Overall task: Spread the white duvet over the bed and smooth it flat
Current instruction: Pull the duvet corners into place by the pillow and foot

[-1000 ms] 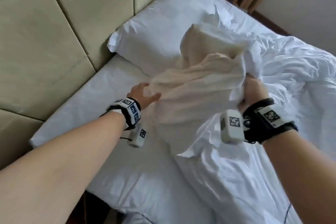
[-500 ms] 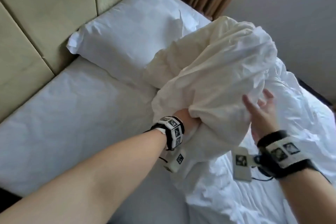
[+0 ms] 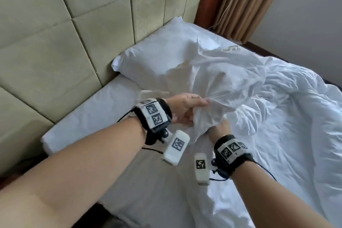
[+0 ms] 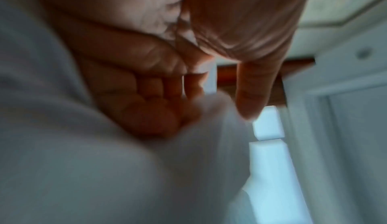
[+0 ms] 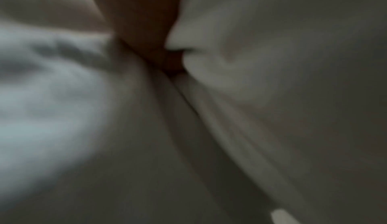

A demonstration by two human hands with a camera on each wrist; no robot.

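The white duvet (image 3: 277, 109) lies crumpled over the right half of the bed, with one bunched corner raised near the middle. My left hand (image 3: 187, 106) grips that bunch from the left, fingers curled and thumb on top. In the left wrist view the curled fingers (image 4: 159, 86) close on the duvet (image 4: 83, 161). My right hand (image 3: 220, 128) holds the same bunch from below, its fingers buried in cloth. The right wrist view is blurred: duvet (image 5: 272, 95) folds run into the right hand (image 5: 146, 28).
A white pillow (image 3: 159, 55) rests against the padded beige headboard (image 3: 64, 42). Bare white sheet (image 3: 88, 116) covers the left of the mattress. At the back right hang a brown curtain (image 3: 246, 2) and a charger cable (image 3: 224, 11); beyond the bed is a white wall (image 3: 305, 15).
The duvet bundle, held up high before, has dropped onto the bed and spread rightward. Both hands have come together low on one bunched corner.
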